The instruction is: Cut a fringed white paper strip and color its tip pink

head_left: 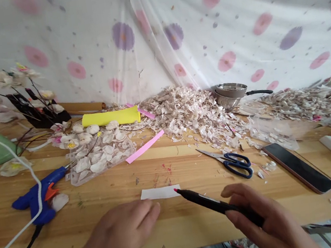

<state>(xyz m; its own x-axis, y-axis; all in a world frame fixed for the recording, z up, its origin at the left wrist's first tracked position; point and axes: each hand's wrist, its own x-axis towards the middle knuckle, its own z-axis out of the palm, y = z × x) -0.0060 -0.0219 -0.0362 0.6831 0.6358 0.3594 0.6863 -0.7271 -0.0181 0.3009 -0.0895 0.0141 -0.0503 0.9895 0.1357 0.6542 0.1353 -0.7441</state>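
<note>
My right hand (262, 221) is closed around a black marker (211, 203) with a pink tip, which points left at a small white paper strip (160, 192) on the wooden table (181, 226). The tip touches the strip's right end. My left hand (126, 231) lies palm down on the table just below the strip's left end, fingers together and loosely stretched, holding nothing.
Black-handled scissors (231, 162) and a dark phone (298, 166) lie to the right. A blue glue gun (40, 196) with its cord sits left. Behind are a tray of white petals (98, 157), a pink strip (145, 147), a yellow roll (111, 117), a heap of petal scraps (191, 111) and a metal pan (231, 92).
</note>
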